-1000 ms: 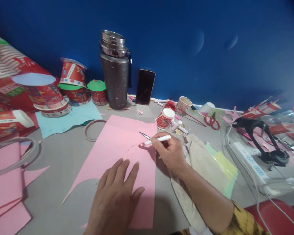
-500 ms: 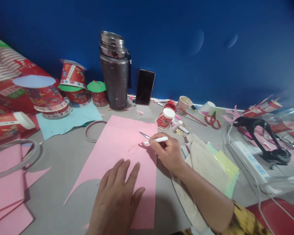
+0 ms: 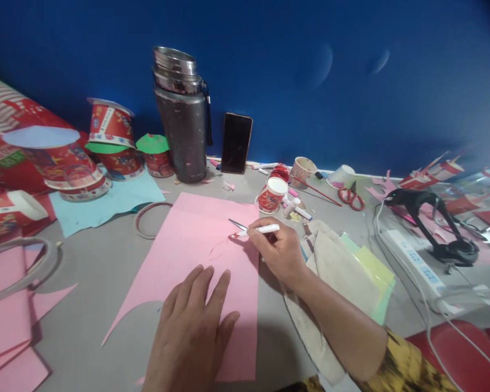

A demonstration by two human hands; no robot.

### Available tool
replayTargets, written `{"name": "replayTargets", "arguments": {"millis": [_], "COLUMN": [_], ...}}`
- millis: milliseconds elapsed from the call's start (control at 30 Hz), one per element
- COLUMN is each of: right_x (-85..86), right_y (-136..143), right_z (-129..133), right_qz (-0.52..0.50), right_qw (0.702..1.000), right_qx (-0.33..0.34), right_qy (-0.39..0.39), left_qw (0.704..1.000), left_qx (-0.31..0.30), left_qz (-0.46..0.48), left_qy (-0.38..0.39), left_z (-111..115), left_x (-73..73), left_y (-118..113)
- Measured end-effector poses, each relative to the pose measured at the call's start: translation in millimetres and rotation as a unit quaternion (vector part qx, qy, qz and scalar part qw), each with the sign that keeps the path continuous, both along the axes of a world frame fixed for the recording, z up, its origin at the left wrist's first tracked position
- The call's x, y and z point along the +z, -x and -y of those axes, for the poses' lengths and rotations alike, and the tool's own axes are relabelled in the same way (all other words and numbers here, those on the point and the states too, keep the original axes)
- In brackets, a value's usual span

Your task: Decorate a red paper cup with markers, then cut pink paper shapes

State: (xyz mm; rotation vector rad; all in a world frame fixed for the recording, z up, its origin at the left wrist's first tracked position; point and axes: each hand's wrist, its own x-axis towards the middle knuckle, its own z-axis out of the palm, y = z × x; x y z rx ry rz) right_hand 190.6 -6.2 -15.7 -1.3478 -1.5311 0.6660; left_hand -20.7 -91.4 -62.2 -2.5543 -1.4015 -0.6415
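Note:
A pink paper sheet with a curved cut on its lower left lies on the grey table. My left hand rests flat on it, fingers spread. In my right hand is a white marker pen, pinched between thumb and fingers. Its red tip points left at the paper, beside a faint red curved outline. A dark, pointed metal blade sticks out from the same hand; the rest of that tool is hidden by my fingers.
A dark metal flask and a phone stand by the blue wall. Decorated paper cups are at the left. Red-handled scissors, a cloth, a power strip and a black headset lie rightward.
The whole view has shifted slightly, so things appear a little further left. My left hand stays flat on the paper, and my right hand keeps its hold on the marker near the drawn outline.

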Motion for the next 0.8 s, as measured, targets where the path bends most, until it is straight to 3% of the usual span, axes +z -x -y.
{"name": "replayTargets", "arguments": {"millis": [100,267,367,467,633,700,800], "right_x": [-1.7,-2.4,-2.4,-1.6,1.3,2.2,3.8], "right_y": [-1,-5,-8,-10,-12,-14,-18], "right_z": [0,-1,-2,0,3,3,0], "right_qz": [0.003,-0.064,-0.105,-0.118,-0.108,-0.105,-0.111], "right_qw": [1.0,0.996,0.993,0.991,0.99,0.99,0.988], "right_qx": [0.012,-0.022,-0.011,0.006,0.039,0.047,0.044], "right_qy": [-0.003,-0.052,-0.048,-0.064,-0.086,-0.086,-0.1], "left_qw": [1.0,0.999,0.989,0.97,0.962,0.949,0.947], "left_qx": [0.0,0.003,0.048,0.077,0.134,0.164,0.167], "left_qz": [0.01,0.053,0.114,0.151,0.06,-0.003,-0.012], "left_qy": [-0.006,0.008,0.082,0.175,0.228,0.268,0.274], "left_z": [-1,-2,-1,-4,-40,-61,-85], "left_x": [2.4,4.7,11.3,27.8,57.5,61.6,59.4], "left_y": [-2,-4,-1,2,-1,-5,-9]}}
